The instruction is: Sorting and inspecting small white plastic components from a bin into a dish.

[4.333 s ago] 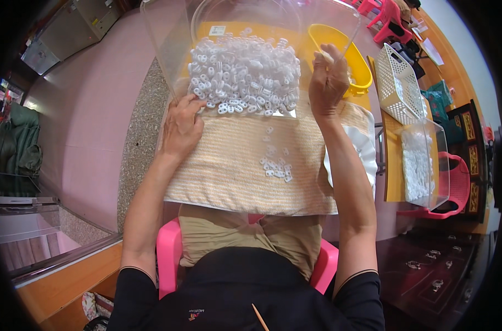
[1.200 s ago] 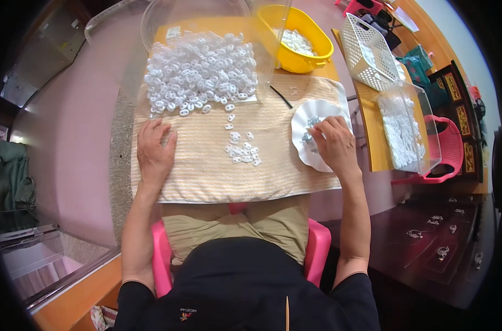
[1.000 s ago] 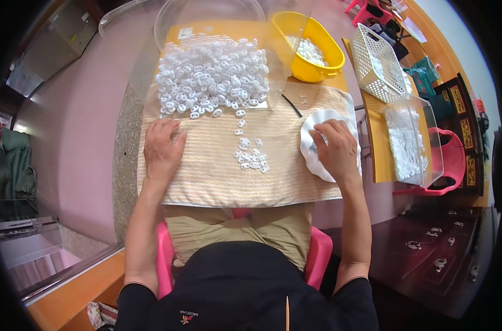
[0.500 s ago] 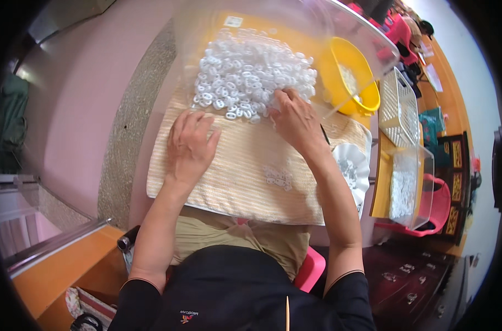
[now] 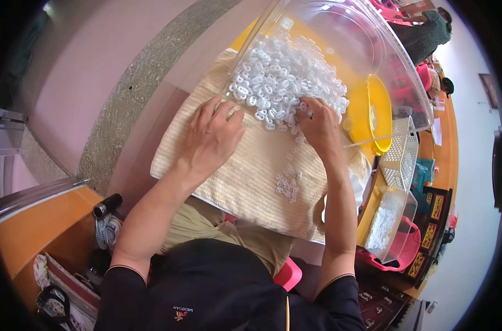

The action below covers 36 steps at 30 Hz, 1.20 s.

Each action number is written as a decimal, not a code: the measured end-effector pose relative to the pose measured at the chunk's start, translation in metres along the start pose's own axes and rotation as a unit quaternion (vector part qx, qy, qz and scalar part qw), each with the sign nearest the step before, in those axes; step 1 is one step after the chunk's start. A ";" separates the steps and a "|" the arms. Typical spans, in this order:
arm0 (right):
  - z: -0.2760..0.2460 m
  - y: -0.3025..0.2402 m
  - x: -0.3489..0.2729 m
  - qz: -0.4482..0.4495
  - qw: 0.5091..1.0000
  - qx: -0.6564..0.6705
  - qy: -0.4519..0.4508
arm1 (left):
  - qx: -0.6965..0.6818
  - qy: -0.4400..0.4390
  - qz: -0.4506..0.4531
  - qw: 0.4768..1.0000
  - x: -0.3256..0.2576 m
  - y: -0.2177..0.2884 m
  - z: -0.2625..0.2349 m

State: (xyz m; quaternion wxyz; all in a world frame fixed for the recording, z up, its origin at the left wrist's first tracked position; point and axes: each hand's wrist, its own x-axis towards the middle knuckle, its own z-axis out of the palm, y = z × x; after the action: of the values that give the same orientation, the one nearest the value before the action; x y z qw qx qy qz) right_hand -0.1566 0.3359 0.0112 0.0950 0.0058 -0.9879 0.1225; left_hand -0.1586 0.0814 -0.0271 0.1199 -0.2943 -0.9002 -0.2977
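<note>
Both hands have barely shifted from half a second ago, though the view has tipped closer over the pile. Right hand (image 5: 318,124) is at the near edge of the heap of small white plastic rings (image 5: 286,83), fingers (image 5: 306,107) curled down into the pieces and touching them; whether one is actually pinched, I cannot tell. Left hand (image 5: 209,138) lies flat on the cream woven mat (image 5: 245,182), fingers spread and open, its fingertips just beside the heap at about 11 o'clock from the palm. That heap sits at 12 o'clock on the mat, under the rim of a big clear plastic tub (image 5: 339,38). A small loose cluster of rings (image 5: 288,185) lies at 6 o'clock from the right hand, apart from the main pile. Out at 3 o'clock: a yellow bowl (image 5: 379,113), then a white perforated basket (image 5: 402,160), then a clear box (image 5: 388,220) of white parts on the surface.
</note>
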 end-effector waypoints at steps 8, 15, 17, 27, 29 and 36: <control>-0.008 0.001 0.002 0.034 0.999 0.018 -0.015 | 0.023 -0.002 0.012 1.000 0.000 0.001 0.005; -0.009 0.007 -0.008 0.020 1.000 0.002 -0.005 | 0.019 0.002 0.018 1.000 0.002 0.004 0.006; -0.011 0.004 -0.012 0.013 1.000 0.020 0.007 | 0.015 0.004 0.021 1.000 0.001 0.004 0.007; 0.001 -0.011 -0.049 0.018 0.999 0.015 0.026 | -0.002 0.009 0.039 0.999 -0.001 0.006 0.008; 0.003 -0.012 -0.056 0.024 0.999 0.017 0.012 | -0.005 0.011 0.043 0.999 -0.001 0.007 0.009; -0.002 -0.016 -0.061 0.031 0.999 -0.001 -0.032 | -0.014 0.015 0.055 0.998 -0.001 0.012 0.007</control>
State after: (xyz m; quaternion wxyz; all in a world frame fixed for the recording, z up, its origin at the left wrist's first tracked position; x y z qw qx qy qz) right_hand -0.0954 0.3207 0.0057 0.0600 -0.0212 -0.9903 0.1237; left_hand -0.1508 0.0923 -0.0276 0.1452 -0.3408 -0.8765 -0.3075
